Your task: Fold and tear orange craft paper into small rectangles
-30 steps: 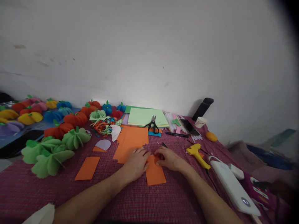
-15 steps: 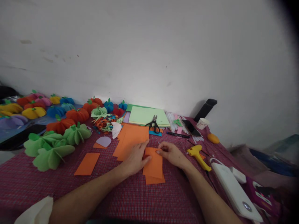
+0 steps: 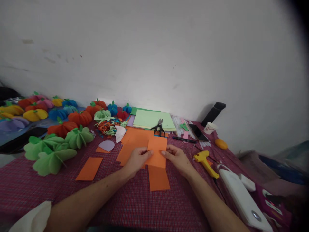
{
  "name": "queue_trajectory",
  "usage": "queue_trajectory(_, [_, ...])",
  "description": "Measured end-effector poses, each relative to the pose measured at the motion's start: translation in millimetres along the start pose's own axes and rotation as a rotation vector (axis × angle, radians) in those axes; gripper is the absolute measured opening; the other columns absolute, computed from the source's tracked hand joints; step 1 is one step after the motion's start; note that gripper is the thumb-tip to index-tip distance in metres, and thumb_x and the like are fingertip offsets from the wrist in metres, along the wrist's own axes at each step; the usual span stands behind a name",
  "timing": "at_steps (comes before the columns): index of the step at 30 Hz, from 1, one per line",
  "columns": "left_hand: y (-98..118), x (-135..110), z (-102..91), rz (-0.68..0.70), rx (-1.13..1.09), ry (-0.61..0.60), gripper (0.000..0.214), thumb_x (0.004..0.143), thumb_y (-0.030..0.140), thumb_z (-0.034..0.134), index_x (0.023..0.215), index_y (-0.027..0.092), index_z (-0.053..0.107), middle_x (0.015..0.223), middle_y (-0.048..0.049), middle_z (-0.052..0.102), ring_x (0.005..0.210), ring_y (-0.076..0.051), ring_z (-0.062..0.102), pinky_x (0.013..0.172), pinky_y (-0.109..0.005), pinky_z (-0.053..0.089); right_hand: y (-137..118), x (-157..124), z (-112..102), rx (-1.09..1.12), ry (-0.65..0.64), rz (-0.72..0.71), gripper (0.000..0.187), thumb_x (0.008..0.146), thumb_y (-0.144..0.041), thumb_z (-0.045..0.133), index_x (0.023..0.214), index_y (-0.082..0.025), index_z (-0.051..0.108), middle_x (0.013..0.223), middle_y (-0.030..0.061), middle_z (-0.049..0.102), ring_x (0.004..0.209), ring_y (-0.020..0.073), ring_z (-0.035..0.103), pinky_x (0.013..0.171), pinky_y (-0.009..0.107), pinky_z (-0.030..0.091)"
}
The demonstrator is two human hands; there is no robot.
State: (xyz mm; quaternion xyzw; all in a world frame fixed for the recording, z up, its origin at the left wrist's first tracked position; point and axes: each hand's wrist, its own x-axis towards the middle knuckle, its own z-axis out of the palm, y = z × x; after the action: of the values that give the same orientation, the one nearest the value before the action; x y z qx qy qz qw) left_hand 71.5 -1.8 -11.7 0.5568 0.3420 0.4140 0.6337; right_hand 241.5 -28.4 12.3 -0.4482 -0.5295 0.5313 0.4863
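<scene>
Between my two hands is a rectangular piece of orange paper, raised off the table. My left hand pinches its left edge, thumb on top. On the opposite edge my right hand grips it in the same way. Beneath it another orange paper rectangle lies on the cloth. Larger orange sheets are spread behind my left hand. One more orange rectangle rests further left, near a lilac paper semicircle. Black scissors lie just beyond the held paper.
Several paper pumpkins crowd the left side, green ones nearest. A stack of pale green sheets sits at the back. To the right are a yellow glue gun, a phone, a paper cup and a white power bank.
The orange paper has been lifted from the piece under it and moved slightly away from me. My left hand has closed on its left edge; both hands now hold it.
</scene>
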Motion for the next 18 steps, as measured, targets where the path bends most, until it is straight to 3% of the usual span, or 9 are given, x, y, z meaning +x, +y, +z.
queue_trajectory(5, [4.3,-1.5,0.8,-0.021,-0.076,-0.072,0.029,0.069,0.035,0.058,0.081,0.009,0.063,0.071,-0.0040,0.063,0.064,-0.014,0.056,0.063,-0.025,0.045,3.2,-2.0,-2.0,-0.039,-0.015,0.049,0.022,0.069,-0.035,0.060,0.073,-0.014,0.059,0.069,0.0007,0.062,0.058,0.0106,0.054,0.056,0.023,0.042])
queue_trajectory(11, [6.6,-2.4,1.0,-0.003,-0.099,-0.037,0.028,0.068,0.035,0.058,0.077,0.010,0.065,0.068,-0.0035,0.063,0.061,-0.013,0.055,0.059,-0.024,0.043,-1.2,-4.4,2.5,-0.012,-0.085,0.019,0.023,0.069,-0.033,0.059,0.087,-0.018,0.061,0.078,0.0005,0.063,0.068,0.0135,0.057,0.065,0.027,0.044])
queue_trajectory(18, [8.4,-2.1,-4.1,0.085,-0.041,-0.098,0.026,0.070,0.023,0.053,0.091,0.016,0.066,0.079,-0.0038,0.065,0.069,-0.013,0.054,0.068,-0.025,0.042,2.9,-3.3,-7.0,0.009,0.015,0.012,0.018,0.064,-0.021,0.062,0.081,-0.019,0.067,0.081,0.0023,0.065,0.072,0.0147,0.057,0.067,0.026,0.042])
